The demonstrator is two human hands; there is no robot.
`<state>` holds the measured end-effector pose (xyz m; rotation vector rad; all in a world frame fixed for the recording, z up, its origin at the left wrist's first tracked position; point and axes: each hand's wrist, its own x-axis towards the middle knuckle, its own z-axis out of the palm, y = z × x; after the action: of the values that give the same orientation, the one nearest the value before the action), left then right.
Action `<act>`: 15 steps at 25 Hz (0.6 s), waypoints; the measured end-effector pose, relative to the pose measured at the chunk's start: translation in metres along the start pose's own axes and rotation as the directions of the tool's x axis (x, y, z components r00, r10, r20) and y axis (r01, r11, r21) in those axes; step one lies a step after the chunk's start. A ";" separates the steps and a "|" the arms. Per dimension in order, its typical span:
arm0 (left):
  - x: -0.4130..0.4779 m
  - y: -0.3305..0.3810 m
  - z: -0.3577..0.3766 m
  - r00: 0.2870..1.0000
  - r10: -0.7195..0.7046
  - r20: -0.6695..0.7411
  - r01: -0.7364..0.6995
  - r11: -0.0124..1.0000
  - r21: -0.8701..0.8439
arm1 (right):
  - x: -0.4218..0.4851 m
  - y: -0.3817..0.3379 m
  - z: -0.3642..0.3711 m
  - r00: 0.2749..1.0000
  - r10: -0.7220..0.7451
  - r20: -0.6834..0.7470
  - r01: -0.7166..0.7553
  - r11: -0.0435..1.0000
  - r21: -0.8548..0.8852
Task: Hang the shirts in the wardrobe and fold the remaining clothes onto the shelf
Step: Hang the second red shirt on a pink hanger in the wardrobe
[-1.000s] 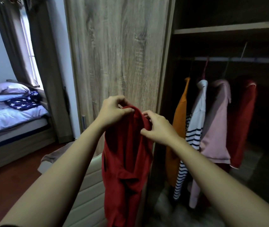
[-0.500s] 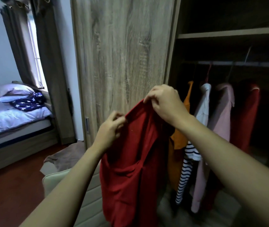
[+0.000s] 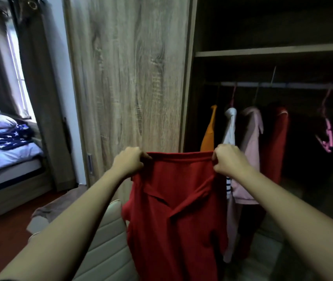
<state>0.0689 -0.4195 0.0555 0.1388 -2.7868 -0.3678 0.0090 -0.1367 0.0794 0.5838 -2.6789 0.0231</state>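
A red shirt hangs spread out in front of me, its top edge stretched flat. My left hand grips the left end of that edge and my right hand grips the right end. Behind it the wardrobe stands open: an orange shirt, a white striped shirt, a pink shirt and another red shirt hang from the rail. An empty pink hanger hangs further right. A wooden shelf runs above the rail.
The wardrobe's wooden sliding door stands left of the opening. A cream padded chair with a brown garment on it sits below my left arm. A bed with pillows and a curtain are at the far left.
My hands have moved apart along the red shirt's edge, and the bunched shirt is now spread wide and level. My right hand has dropped from its raised position.
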 end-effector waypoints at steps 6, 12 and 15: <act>0.000 0.018 0.005 0.944 -0.130 -0.303 0.119 0.991 -0.055 | 0.006 0.032 0.004 0.987 0.158 -0.031 -0.154 0.981 0.120; 0.000 0.051 0.010 0.953 -0.185 -0.240 0.152 0.977 -0.151 | -0.037 0.057 0.030 0.963 0.259 0.067 -0.268 0.937 0.226; 0.005 0.083 0.013 0.903 -0.198 -0.381 0.139 0.975 -0.176 | -0.045 0.072 0.023 0.956 0.291 -0.045 -0.270 0.927 0.262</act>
<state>0.0549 -0.3370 0.0672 0.3790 -2.3432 -0.5197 0.0085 -0.0557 0.0459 0.2585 -2.6730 0.4657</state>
